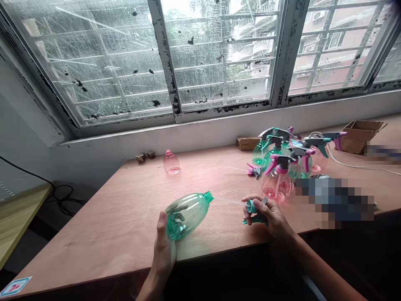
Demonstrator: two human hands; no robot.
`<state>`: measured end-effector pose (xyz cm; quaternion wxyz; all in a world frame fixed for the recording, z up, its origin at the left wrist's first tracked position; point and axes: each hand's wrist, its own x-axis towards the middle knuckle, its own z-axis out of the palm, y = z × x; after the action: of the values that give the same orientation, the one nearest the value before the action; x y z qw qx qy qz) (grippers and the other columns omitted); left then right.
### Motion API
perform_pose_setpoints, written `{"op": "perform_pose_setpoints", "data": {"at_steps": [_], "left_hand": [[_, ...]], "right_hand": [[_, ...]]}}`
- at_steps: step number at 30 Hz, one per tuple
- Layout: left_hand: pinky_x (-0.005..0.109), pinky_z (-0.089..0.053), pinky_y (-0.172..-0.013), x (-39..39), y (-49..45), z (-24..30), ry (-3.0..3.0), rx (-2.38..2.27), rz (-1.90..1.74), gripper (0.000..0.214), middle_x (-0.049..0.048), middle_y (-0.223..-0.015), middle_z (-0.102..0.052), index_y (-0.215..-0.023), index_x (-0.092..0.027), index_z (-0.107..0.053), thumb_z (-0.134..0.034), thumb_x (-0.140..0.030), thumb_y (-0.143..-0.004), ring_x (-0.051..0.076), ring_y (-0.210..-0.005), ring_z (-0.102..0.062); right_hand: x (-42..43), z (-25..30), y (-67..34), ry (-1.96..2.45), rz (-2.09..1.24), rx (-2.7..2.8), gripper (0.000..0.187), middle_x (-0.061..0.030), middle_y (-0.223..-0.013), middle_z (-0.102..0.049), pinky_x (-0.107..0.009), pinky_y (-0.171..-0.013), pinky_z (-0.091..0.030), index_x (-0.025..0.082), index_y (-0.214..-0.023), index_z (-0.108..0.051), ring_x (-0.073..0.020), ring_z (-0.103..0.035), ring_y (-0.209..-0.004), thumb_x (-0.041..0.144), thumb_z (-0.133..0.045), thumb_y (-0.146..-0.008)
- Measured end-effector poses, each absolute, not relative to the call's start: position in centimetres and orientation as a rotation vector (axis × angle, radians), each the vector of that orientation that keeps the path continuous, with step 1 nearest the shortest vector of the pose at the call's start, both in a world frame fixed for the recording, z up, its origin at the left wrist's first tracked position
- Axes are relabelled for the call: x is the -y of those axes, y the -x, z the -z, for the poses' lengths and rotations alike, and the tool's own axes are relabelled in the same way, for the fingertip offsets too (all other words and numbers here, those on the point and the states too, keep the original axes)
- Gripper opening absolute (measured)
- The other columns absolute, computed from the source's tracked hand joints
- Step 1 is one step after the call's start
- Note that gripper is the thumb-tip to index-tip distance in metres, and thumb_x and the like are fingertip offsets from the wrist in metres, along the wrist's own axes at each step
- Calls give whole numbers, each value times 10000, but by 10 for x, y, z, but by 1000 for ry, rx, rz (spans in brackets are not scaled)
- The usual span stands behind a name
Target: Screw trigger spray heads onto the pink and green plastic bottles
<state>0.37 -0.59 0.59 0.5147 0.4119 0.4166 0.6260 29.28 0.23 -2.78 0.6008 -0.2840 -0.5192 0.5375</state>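
My left hand (164,246) is closed around the base of a green see-through bottle (189,213), which tilts with its open neck up and to the right. In my right hand (272,215) is a green spray head (251,206), turned on its side. From the spray head a thin clear tube (228,200) runs left to the mouth of the bottle; whether its tip is inside the neck I cannot tell. Both hands are above the front part of the table.
A pink bottle without a spray head (171,163) stands at the back, beside two small brown objects (145,157). A loose pink-and-grey spray head (254,171) lies near several assembled spray bottles (278,184). Cardboard boxes (357,137) and a white cable (347,164) are further right on the table (103,234).
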Motion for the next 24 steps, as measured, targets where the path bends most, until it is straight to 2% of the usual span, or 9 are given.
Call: {"op": "perform_pose_setpoints", "data": {"at_steps": [4,10,15,20,24], "left_hand": [[357,-464,-977,5,-5,-2,-974,-984,-1519,541,63,-1202,-723,-1173,-206,-705,-447,-624,-946,266,-1162,-582],[368,-430,-1034,2,-6,-4,-957,-952,-1549,508,58,-1233,-701,-1206,-212,-676,-464,-598,-954,259,-1222,-549],[378,-428,-1045,2,-4,-3,-1021,-943,-1450,463,59,-1286,-663,-1311,-240,-598,-499,-538,-971,252,-1239,-543],[413,-431,-1055,4,-5,-6,-1023,-1032,-1453,510,40,-1395,-566,-1408,-314,-469,-470,-571,-967,265,-1311,-495],[439,-322,-1151,8,-8,-7,-1114,-1143,-1468,523,48,-1431,-538,-1381,-300,-495,-470,-597,-951,289,-1380,-430]], "right_hand": [[-4,28,-295,643,-1274,1242,313,-20,-719,-681,-307,-645,-535,186,-1056,-674,-156,-628,-614,473,-657,-931],[-4,28,-295,707,-1336,1269,355,-10,-752,-677,-313,-694,-546,170,-1085,-646,-146,-646,-635,384,-788,-841],[-8,29,-292,809,-1290,1166,361,-9,-740,-677,-302,-674,-552,163,-1080,-585,-147,-638,-645,392,-764,-866],[-8,26,-293,794,-1308,1238,289,-2,-717,-670,-290,-639,-535,167,-992,-569,-145,-627,-629,392,-725,-900],[-1,23,-293,832,-1431,1384,316,-8,-697,-692,-318,-634,-540,162,-996,-566,-176,-665,-626,386,-753,-873]]}}
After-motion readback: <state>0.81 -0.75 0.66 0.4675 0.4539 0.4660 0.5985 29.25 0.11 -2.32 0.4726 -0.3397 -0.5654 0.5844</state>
